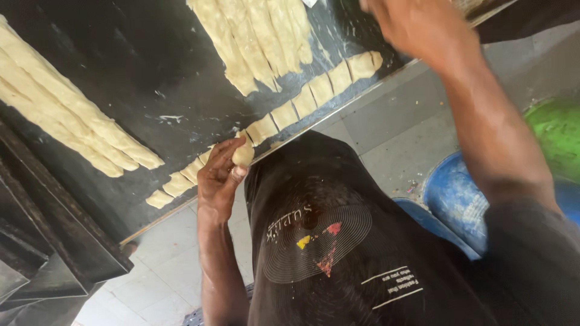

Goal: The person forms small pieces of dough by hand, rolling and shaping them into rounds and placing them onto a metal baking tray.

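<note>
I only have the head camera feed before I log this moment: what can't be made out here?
- Right hand, head view: motion-blurred, fingers cut by the top edge; whether it holds anything cannot be told.
- Dough piece: partly hidden by the left hand fingers.
- Long dough ropes: ends cut off by the left edge.
- Green tub and blue tub: cut off or hidden by the right arm.

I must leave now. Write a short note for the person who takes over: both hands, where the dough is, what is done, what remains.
Left hand: closed on one cut dough piece at the near edge of the dark table.
Right hand: raised over the far end of the table, blurred; whether it holds anything cannot be told.
Done: one rope is cut into a row of pieces along the table edge.
Left: the uncut ropes at the left and at the top.
</note>
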